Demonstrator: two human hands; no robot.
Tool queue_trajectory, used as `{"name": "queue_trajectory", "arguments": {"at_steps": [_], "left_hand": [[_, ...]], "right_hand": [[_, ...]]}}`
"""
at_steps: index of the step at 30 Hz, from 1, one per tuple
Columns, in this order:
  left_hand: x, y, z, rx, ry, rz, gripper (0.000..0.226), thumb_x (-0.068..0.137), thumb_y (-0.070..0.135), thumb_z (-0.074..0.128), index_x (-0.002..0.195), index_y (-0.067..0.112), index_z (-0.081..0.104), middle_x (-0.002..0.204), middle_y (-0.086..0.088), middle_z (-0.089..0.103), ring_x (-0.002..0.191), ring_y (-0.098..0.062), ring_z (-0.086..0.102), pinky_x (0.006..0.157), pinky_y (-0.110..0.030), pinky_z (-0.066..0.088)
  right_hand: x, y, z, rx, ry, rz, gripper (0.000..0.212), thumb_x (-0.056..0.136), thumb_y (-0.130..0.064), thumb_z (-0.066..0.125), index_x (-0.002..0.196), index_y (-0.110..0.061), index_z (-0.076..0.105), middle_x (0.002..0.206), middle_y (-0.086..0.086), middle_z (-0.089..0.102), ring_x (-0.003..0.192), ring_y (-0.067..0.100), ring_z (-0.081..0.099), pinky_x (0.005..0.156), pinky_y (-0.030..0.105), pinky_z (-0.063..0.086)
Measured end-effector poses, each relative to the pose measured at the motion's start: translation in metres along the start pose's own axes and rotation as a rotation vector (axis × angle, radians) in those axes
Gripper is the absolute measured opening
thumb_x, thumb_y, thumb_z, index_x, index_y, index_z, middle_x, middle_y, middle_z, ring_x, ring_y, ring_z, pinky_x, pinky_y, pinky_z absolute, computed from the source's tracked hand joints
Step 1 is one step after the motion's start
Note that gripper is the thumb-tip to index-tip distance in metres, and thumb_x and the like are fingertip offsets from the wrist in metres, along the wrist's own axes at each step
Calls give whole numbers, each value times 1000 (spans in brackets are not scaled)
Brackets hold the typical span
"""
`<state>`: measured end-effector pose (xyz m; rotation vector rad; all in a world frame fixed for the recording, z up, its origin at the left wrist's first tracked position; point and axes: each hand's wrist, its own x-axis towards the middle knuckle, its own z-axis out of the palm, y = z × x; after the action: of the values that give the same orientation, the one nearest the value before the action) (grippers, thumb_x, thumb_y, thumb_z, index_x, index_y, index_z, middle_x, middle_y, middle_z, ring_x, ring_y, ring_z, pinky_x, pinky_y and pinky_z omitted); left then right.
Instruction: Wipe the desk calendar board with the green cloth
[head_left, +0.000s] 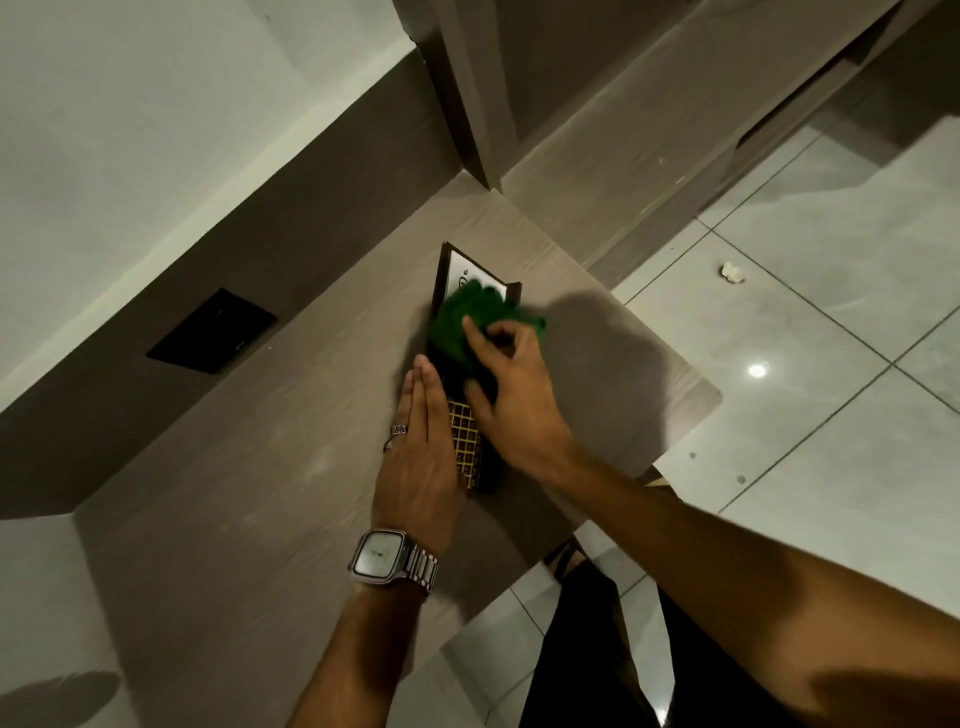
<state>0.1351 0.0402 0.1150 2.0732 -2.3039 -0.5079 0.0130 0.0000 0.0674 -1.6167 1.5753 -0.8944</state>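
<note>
The desk calendar board (464, 442) is a long dark-framed board with a yellow grid at its near end and a white panel at its far end. It stands on a grey wooden desk (270, 467). My left hand (423, 457) lies flat with straight fingers against the board's left side. My right hand (511, 395) presses the green cloth (457, 325) onto the board's middle, covering that part. The cloth looks blurred.
A black wall plate (212, 332) sits on the dark panel behind the desk. The desk's rounded edge (711, 395) is to the right, above a glossy tiled floor with a scrap of paper (732, 272). A cabinet (649, 130) stands beyond the board.
</note>
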Motion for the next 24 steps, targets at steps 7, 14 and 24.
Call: {"name": "queue_trajectory", "arguments": {"at_steps": [7, 14, 24], "left_hand": [[-1, 4, -2, 41, -26, -30, 129, 72, 13, 82, 148, 15, -23, 158, -2, -18, 144, -15, -11, 111, -36, 16], [-3, 4, -3, 54, -15, -43, 125, 73, 13, 81, 149, 12, -18, 161, -7, -14, 146, -17, -11, 113, -37, -2], [0, 0, 1, 4, -7, -46, 119, 80, 19, 76, 147, 17, -22, 158, -1, -19, 142, -14, -13, 112, -37, 15]], "right_hand": [[35, -8, -6, -97, 92, -18, 59, 94, -16, 58, 150, -14, 40, 131, 14, 43, 119, 22, 41, 106, 31, 38], [111, -20, -22, -328, 55, -116, 55, 95, -10, 52, 147, -23, 44, 131, 14, 43, 114, 27, 44, 86, 39, 51], [-44, 3, 4, -75, -190, -107, 70, 88, -7, 63, 152, -19, 36, 128, 11, 42, 110, 16, 40, 95, 28, 45]]}}
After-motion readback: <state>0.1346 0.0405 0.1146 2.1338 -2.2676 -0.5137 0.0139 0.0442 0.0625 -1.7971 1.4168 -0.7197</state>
